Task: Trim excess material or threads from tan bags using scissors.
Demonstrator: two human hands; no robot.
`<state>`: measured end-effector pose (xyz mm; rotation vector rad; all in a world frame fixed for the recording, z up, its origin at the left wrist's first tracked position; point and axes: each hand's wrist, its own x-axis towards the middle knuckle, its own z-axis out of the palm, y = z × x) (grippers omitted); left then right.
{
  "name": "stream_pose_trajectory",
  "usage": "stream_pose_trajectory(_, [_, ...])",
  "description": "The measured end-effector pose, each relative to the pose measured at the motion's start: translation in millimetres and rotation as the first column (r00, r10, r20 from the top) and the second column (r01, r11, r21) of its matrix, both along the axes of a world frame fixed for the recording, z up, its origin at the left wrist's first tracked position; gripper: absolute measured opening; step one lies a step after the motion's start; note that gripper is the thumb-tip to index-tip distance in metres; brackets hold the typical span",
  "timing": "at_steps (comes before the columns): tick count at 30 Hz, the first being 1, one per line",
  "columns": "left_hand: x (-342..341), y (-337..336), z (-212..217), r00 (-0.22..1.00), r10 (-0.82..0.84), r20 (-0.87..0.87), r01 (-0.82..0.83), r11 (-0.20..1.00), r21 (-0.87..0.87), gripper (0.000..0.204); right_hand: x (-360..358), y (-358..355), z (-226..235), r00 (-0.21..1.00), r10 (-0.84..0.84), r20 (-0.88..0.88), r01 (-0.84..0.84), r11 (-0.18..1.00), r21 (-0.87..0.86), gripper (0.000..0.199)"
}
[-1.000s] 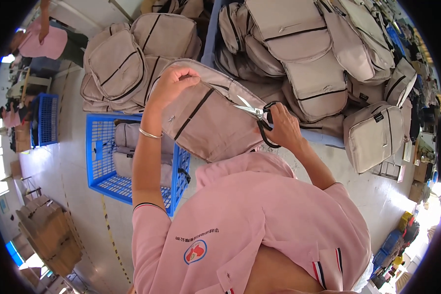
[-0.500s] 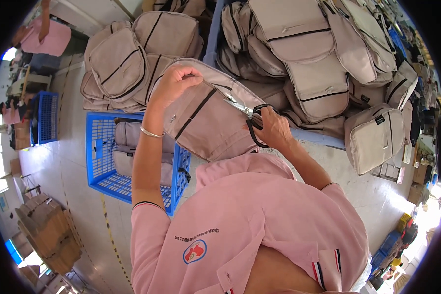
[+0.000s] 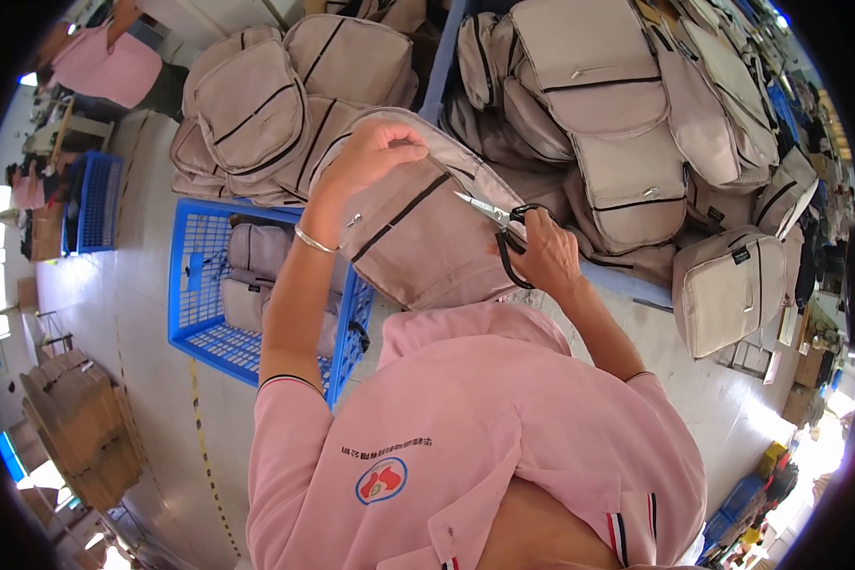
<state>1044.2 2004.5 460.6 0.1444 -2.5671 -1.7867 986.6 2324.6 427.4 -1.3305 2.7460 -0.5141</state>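
Note:
A beige backpack panel (image 3: pixel 418 228) with a dark zipper line lies in front of me, its lower end against my pink shirt. My left hand (image 3: pixel 375 154) is over its upper left part, fingers closed in a pinch; whatever they hold, if anything, is too small to make out. In my right hand (image 3: pixel 549 255) is a pair of scissors (image 3: pixel 489 211) with black handles, fingers wrapped round the loops. The silver blades point left across the panel, below its dark-edged upper rim. The two hands are apart.
Beige bags are piled at the upper left (image 3: pixel 252 109), and more fill a blue bin (image 3: pixel 627 285) at the right. Below the left pile stands a blue plastic crate (image 3: pixel 190 347) holding bags. Another person (image 3: pixel 114 66) in pink is at the far upper left.
The whole view has shifted slightly, so the panel and both hands appear a little further right. Both hands keep nearly the same pose, with the scissors still in the right.

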Motion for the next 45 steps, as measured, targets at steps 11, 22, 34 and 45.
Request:
stream_pose_trajectory(11, [7, -2, -6, 0.992, -0.028, -0.127, 0.013, 0.993, -0.113, 0.021, 13, 3, -22, 0.998, -0.026, -0.049, 0.022, 0.997, -0.072, 0.043])
stream_pose_trajectory(22, [170, -3, -23, 0.948, 0.179, -0.264, -0.248, 0.934, -0.257, 0.009, 13, 18, -20, 0.959, 0.023, 0.284, 0.105, 0.899, -0.426, 0.015])
stream_pose_trajectory(34, [360, -101, 25, 0.733, 0.679, -0.029, -0.639, 0.674, -0.372, 0.008, 55, -17, -31, 0.970, -0.115, 0.215, 0.127, 0.991, -0.044, 0.043])
stream_pose_trajectory(45, [294, -219, -121, 0.771, 0.595, 0.225, -0.451, 0.761, -0.466, 0.015, 59, 61, -46, 0.937, -0.286, 0.199, 0.295, 0.955, -0.017, 0.062])
